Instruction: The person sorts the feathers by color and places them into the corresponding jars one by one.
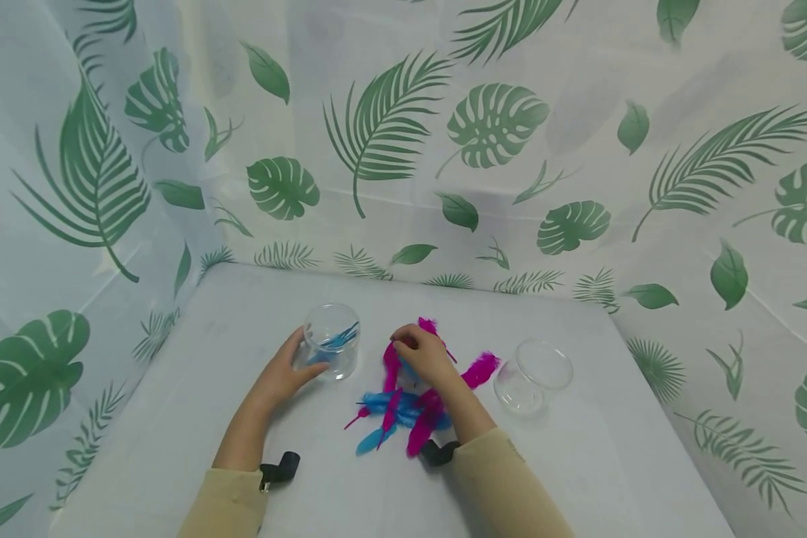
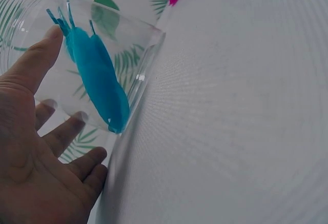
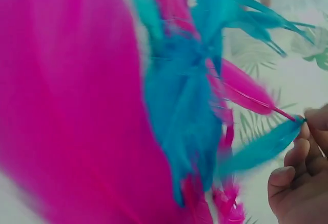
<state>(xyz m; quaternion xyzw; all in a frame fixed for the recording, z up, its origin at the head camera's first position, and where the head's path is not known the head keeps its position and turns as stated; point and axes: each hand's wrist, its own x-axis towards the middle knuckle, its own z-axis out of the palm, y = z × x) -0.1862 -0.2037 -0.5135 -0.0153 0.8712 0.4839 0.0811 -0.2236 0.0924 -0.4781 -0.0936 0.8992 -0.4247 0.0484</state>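
Note:
On the left of the head view, my left hand holds a clear round jar, thumb on the near side and fingers about the far side. Several blue feathers lean inside it, quills up. My right hand is over the loose pile to the right of the jar. Its thumb and fingertips pinch the quill end of a blue feather, plain in the right wrist view. The quill of a pink feather overlaps those fingertips. More pink feathers and blue feathers lie crossed below the hand.
A second clear jar stands right of the pile, close to the right forearm. The white table meets a leaf-printed curtain at the back. Black wrist cameras sit at both sleeves.

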